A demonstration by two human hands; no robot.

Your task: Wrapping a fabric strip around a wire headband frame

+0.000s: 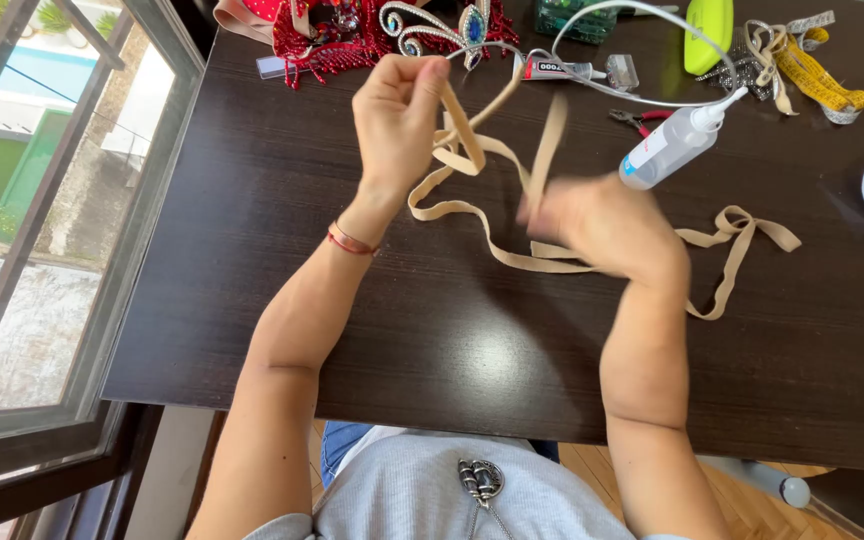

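Beige strap (482,255) runs left-right between both hands.

strap (512,255): lay on the desk (252,250), between both hands
bottle (674,145): lay right of strap
window (42,220): stood left of desk

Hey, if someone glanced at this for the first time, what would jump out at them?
First, the two hands at the centre of the dark table: the left hand pinches a long beige strap up high, while the blurred right hand grips it lower. Behind them, a red sequined piece and a jewelled tiara glitter at the far edge.
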